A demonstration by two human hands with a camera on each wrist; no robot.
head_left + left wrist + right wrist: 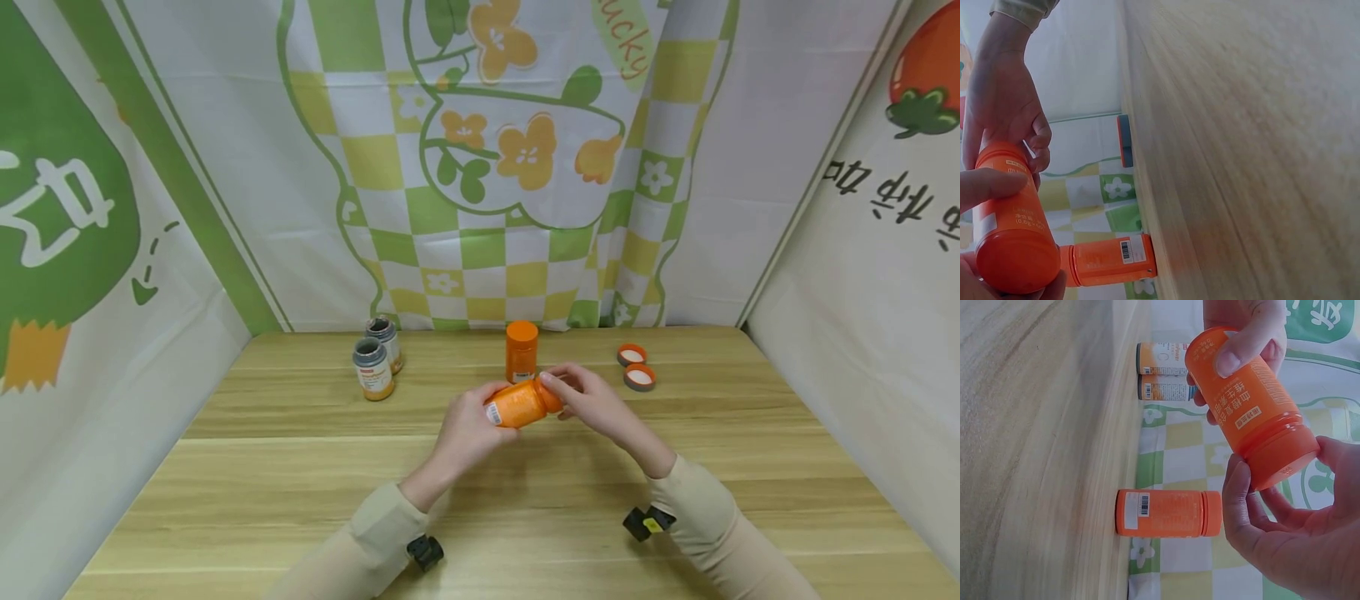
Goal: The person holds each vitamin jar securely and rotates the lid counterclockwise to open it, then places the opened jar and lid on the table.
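An orange pill bottle [517, 405] with a white barcode label is held above the table, tilted with its cap toward the right. My left hand [471, 423] grips its body, thumb along one side, as the right wrist view shows. With fingers and thumb around the orange cap [1280, 456], my right hand [592, 403] holds the other end. The cap sits on the bottle's neck. A second orange bottle [521, 353], capped, stands upright just behind the held one.
Two grey-and-white jars [372, 371] without lids stand at the back left. At the back right, two round lids [640, 377] lie with their pale insides up. A patterned curtain [487, 250] hangs behind the wooden table [525, 517].
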